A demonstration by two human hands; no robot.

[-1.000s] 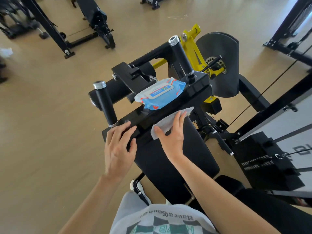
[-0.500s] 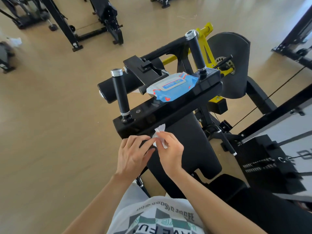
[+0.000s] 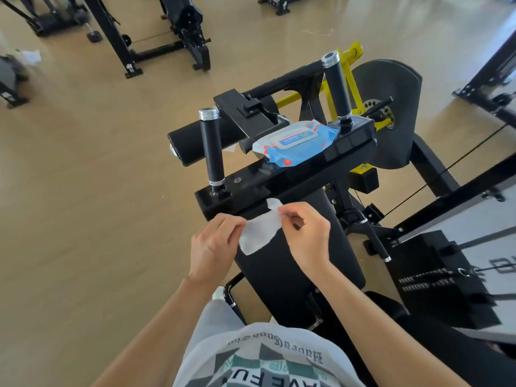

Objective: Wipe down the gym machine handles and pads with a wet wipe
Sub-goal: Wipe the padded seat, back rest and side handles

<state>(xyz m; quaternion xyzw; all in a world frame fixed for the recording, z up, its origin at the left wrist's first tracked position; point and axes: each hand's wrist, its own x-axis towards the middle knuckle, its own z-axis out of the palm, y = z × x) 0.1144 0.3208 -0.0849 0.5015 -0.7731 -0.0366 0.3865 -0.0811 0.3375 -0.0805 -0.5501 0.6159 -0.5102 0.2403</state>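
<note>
A white wet wipe [image 3: 259, 231] is stretched between my hands above the sloping black pad [image 3: 296, 263] of the gym machine. My left hand [image 3: 215, 247] pinches its left edge, and my right hand [image 3: 307, 236] pinches its upper right corner. Beyond them runs a black crossbar [image 3: 251, 188] with two upright black handles, the left handle [image 3: 213, 152] and the right handle [image 3: 336, 88]. A blue pack of wipes [image 3: 296, 143] lies on the crossbar between the handles. A black roller pad [image 3: 190, 141] sits behind the left handle.
The yellow lever arm [image 3: 349, 76] and a dark cam disc [image 3: 391, 113] rise behind the right handle. A cable and weight stack frame [image 3: 452, 261] stand at the right. Other black machines [image 3: 156, 43] occupy the wooden floor at the back left.
My right hand lifted the wipe off the top of the pad and my left hand came off the crossbar. Both hands now pull the wipe open between them.
</note>
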